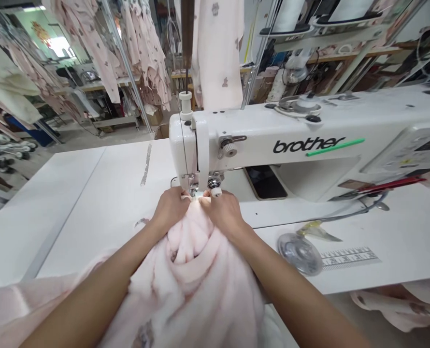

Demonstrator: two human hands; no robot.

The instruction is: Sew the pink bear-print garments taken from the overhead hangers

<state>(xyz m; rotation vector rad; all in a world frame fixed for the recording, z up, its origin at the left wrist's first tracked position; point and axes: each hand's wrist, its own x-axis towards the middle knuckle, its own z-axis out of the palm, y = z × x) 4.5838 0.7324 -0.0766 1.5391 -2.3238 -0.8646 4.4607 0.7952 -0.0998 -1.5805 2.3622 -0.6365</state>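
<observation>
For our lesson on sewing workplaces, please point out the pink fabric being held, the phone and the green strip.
Pink fabric (200, 285): head view, on its draped folds.
Phone (266, 182): head view, on its dark screen.
Green strip (336, 147): head view, halfway along its length.

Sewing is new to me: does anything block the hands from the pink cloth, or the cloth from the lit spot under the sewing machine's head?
Nothing visible does. The left hand and right hand both grip the pink cloth, and its edge reaches the lit spot at the sewing machine. The phone lies off to the right.
</observation>
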